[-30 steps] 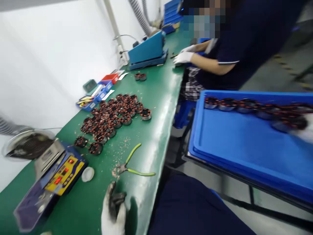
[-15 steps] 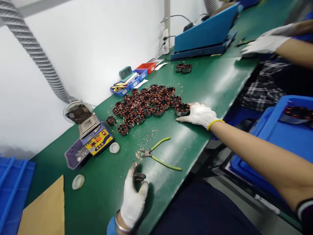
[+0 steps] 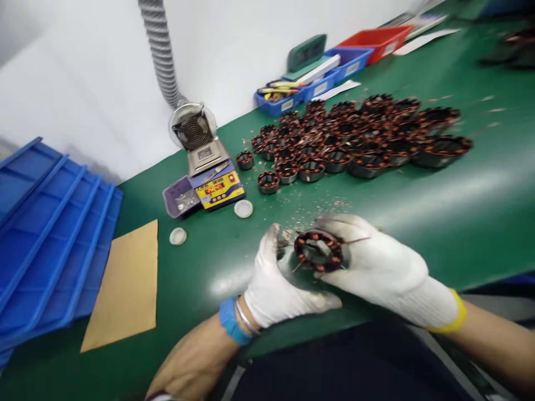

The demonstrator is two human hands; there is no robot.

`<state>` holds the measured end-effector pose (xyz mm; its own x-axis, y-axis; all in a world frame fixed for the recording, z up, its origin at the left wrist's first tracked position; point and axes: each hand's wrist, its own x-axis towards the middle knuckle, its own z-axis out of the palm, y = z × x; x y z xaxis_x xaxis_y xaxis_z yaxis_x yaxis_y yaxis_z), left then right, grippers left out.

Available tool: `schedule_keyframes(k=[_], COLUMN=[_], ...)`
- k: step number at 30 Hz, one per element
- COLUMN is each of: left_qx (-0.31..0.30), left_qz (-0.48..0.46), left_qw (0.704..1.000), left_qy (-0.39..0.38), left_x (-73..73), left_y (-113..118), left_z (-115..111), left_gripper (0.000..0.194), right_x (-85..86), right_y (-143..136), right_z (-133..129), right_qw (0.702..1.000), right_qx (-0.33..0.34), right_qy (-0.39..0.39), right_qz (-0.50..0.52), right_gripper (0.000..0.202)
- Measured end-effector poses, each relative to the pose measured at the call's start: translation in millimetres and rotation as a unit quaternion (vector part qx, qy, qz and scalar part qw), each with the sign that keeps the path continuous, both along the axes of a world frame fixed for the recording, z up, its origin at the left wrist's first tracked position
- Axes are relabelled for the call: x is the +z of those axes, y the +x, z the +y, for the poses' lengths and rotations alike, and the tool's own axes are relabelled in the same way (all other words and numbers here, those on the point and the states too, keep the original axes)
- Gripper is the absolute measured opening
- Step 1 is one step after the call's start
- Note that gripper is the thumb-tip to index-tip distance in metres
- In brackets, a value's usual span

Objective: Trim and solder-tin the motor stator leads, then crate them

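Copper-wound ring (image 3: 335,253) sits clamped in the right hand's (image 3: 382,264) grip, at six o'clock of the clustered rings (image 3: 311,170); its protruding wire (image 3: 357,240) could snag the glove and bend. Left hand (image 3: 276,289) is spread at eight o'clock.

The ring (image 3: 304,252) is round and dark, with orange-brown bits all around its top and a big hole in the middle. Thin wires poke out, and one goes across the right hand (image 3: 349,250). That hand holds the ring's right side, and the open top faces up.
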<state>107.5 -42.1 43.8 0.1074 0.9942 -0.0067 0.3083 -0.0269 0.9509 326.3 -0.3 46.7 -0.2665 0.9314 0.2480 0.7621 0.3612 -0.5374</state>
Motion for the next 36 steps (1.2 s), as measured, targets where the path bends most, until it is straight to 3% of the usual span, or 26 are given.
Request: schedule_keyframes(k=[4, 7, 11, 14, 16, 18, 22, 26, 32, 36], left_qx=[0.041, 0.022, -0.002, -0.002, 0.009, 0.058, 0.163, 0.171, 0.151, 0.144], left_qz=[0.035, 0.074, 0.168, 0.163, 0.123, 0.080, 0.100, 0.159, 0.169, 0.173], left_qw=[0.999, 0.997, 0.985, 0.987, 0.992, 0.995, 0.980, 0.971, 0.972, 0.972], left_qy=[-0.004, -0.024, -0.042, -0.007, 0.003, 0.007, 0.055, 0.057, 0.062, 0.065], left_x=[11.5, 19.5, 30.7, 32.2, 26.9, 16.1, -14.4, -36.4, -43.1, -42.8], left_y=[-7.7, -22.7, -45.1, -58.2, -65.4, -72.2, -83.9, -88.6, -89.5, -89.4], left_z=[3.4, 5.3, 7.4, 8.4, 10.9, 17.1, 38.9, 53.8, 53.7, 54.7], left_gripper=[0.064, 0.054, 0.039, 0.027, 0.026, 0.024, 0.069, 0.087, 0.083, 0.080], right_x=[-5.0, -7.1, -3.9, 3.7, 10.0, 15.9, 25.1, 31.7, 33.5, 34.5], right_y=[-33.4, -36.0, -30.1, -30.3, -33.8, -40.3, -63.7, -92.8, -113.6, -116.2], right_z=[-2.8, 2.0, 6.2, 11.2, 19.7, 33.6, 71.0, 99.6, 110.2, 118.1], right_qw=[0.994, 0.984, 0.987, 0.990, 0.991, 0.993, 0.994, 0.985, 0.969, 0.956], right_qx=[0.071, 0.123, 0.135, 0.120, 0.097, 0.068, -0.004, -0.032, 0.003, 0.005], right_qy=[-0.067, -0.119, -0.080, -0.072, -0.087, -0.095, -0.093, -0.131, -0.144, -0.160], right_qz=[0.040, 0.044, 0.022, 0.007, 0.003, -0.003, -0.048, -0.106, -0.203, -0.247], right_gripper=[0.072, 0.076, 0.067, 0.069, 0.070, 0.072, 0.079, 0.083, 0.058, 0.057])
